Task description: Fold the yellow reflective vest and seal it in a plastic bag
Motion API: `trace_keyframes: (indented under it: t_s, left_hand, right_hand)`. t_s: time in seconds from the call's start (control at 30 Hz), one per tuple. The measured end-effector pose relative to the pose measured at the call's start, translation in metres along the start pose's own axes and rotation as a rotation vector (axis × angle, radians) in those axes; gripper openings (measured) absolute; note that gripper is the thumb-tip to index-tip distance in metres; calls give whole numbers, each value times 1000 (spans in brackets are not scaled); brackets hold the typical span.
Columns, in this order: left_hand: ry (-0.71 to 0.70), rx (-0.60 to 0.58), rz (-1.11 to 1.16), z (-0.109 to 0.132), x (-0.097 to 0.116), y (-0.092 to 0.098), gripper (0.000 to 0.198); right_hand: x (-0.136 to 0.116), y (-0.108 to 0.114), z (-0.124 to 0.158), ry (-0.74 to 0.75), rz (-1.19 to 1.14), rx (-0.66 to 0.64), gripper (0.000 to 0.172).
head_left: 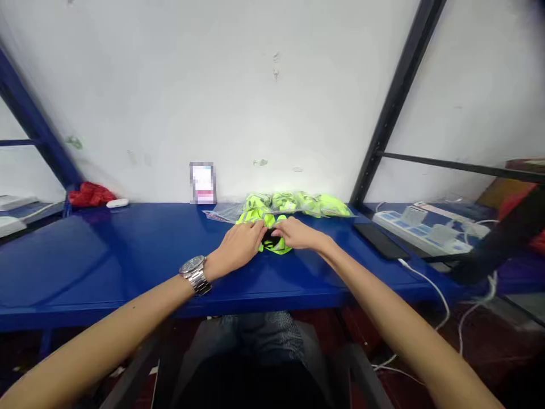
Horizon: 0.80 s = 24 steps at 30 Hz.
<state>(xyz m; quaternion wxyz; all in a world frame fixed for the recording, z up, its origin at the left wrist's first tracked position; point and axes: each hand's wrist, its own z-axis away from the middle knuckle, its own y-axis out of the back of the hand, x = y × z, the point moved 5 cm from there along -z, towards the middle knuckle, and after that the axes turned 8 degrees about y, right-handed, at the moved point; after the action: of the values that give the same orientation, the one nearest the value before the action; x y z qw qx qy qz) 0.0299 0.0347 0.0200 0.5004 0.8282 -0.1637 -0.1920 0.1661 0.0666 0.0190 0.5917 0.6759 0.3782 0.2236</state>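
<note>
Neon garment (pixel 272 238), between both hands, apparently pinched

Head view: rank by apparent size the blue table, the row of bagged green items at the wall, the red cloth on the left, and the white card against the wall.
1. blue table
2. row of bagged green items
3. red cloth and white card: they look about alike, so I won't rank them.
</note>
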Motion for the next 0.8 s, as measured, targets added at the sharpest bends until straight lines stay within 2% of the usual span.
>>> trace_keyframes:
  t_s: [0.17,0.23,0.33,0.4,0.53,0.7,0.8]
  left_hand:
    - [-35,117,-156,16,10,-1,49]
    - [-133,137,-144,21,11,-2,57]
    - [-311,107,-93,23,9,-6,70]
    - [-368,73,-68,18,5,-9,70]
    - [-409,-11,-32,5,-1,-16,56]
    - [-396,-51,-25,0,-4,-21,56]
    - [-377,-52,-49,2,-5,-22,55]
  right_hand:
    - [19,-8,-12,-37,-209,-92,27]
    - [23,-10,-16,-24,-244,-133,28]
    - [26,-11,-17,15,-330,-177,33]
    - [26,-9,-16,44,-398,-179,36]
    - [25,-7,-10,-10,-369,-68,37]
    - [10,-7,3,-124,-5,192,33]
    - [-8,-7,15,-50,134,255,38]
